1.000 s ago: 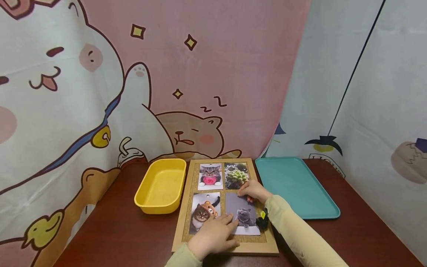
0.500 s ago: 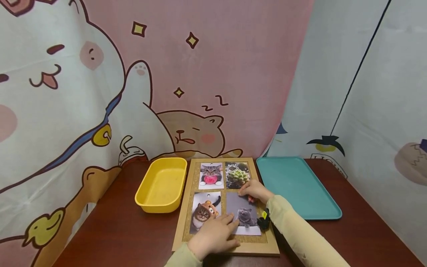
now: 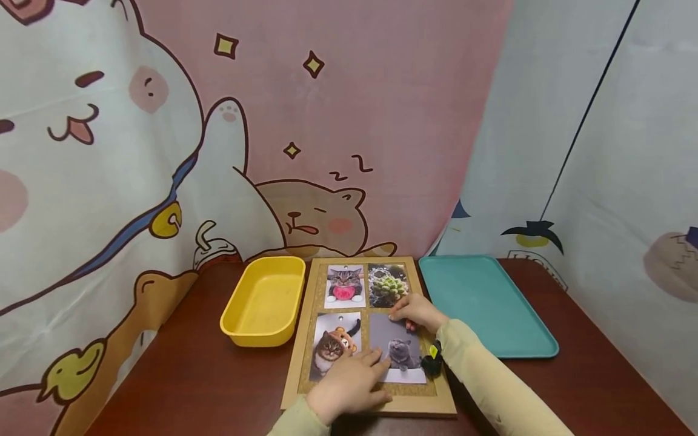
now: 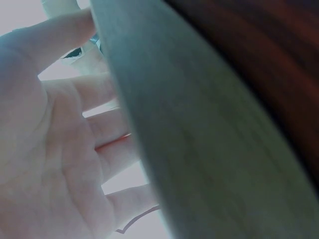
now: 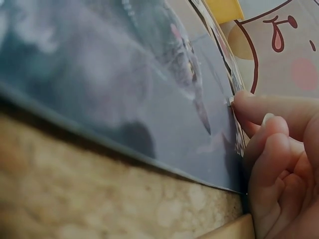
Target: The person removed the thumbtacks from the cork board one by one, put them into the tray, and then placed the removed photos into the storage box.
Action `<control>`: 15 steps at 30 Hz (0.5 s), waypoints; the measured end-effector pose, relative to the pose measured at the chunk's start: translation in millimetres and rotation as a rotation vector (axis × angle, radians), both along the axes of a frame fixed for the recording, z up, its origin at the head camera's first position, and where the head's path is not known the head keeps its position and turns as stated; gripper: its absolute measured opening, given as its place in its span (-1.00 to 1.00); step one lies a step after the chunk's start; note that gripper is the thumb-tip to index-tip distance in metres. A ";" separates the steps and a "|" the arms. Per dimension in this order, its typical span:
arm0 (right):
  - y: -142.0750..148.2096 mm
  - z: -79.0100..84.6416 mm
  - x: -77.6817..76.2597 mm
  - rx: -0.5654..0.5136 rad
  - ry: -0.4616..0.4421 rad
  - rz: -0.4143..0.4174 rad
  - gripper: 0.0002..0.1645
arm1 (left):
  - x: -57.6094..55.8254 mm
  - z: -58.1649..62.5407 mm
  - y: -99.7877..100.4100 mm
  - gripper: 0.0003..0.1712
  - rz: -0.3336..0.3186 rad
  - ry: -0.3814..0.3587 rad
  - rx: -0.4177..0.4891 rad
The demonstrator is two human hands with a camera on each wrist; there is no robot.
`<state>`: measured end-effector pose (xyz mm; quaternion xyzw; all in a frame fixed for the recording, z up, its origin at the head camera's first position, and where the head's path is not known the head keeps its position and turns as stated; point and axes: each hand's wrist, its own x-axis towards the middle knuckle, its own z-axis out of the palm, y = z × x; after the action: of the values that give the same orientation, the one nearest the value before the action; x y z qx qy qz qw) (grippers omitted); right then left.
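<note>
My right hand (image 3: 417,310) pinches a small pale thumbtack (image 5: 231,101) at the top edge of a photo of a grey cat (image 3: 400,351); its other fingers are curled in. That photo lies on the lower right of a wood-framed cork board (image 3: 398,404). Spread fingers of my left hand (image 3: 349,383) rest across the lower part of the board, over the edges of the grey cat photo and a photo of a cat in a bear hood (image 3: 329,351). In the left wrist view, the left palm (image 4: 55,144) is beside the frame's edge (image 4: 184,124).
Above on the board are a photo of a cat with a pink heart-like piece (image 3: 345,287) and a succulent photo (image 3: 387,286). A yellow basin (image 3: 262,303) stands left of the board, a teal tray (image 3: 485,303) right of it. A patterned curtain (image 3: 382,121) closes off the back.
Both hands keep their places on the board. The whole head view has shifted slightly; otherwise nothing has visibly moved.
</note>
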<state>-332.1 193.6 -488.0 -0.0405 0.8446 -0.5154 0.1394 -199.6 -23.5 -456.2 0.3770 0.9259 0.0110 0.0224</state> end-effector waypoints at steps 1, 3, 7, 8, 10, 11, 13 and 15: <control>0.5 -0.1 -0.5 0.004 0.002 -0.004 -0.88 | -0.4 0.3 0.3 -0.25 -0.001 0.004 -0.001; 0.7 -0.1 -1.1 0.010 -0.001 -0.007 -0.88 | -1.1 0.2 0.7 -0.26 -0.001 0.004 -0.003; -1.2 0.2 -1.2 0.036 0.010 -0.021 -0.91 | -1.8 0.2 1.1 -0.26 0.003 -0.004 -0.009; -1.9 0.4 -1.2 0.041 0.009 -0.029 -0.92 | -1.8 0.4 1.2 -0.26 0.004 -0.004 -0.008; -2.9 0.6 -1.4 0.050 0.014 -0.036 -0.93 | -1.6 0.8 1.4 -0.26 0.005 -0.002 -0.007; -3.1 0.7 -1.5 0.053 0.014 -0.038 -0.93 | -1.5 0.9 1.4 -0.26 0.004 0.000 -0.006; -3.1 0.3 -2.0 0.056 0.009 -0.037 -0.92 | -1.1 0.7 1.2 -0.26 0.001 0.003 -0.005; -3.1 0.8 -2.1 0.053 0.007 -0.035 -0.92 | -1.6 -0.2 1.1 -0.26 0.000 0.007 -0.004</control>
<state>-334.2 190.5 -487.2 -0.0238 0.8590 -0.4950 0.1285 -201.1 -22.5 -456.5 0.3772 0.9259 0.0077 0.0201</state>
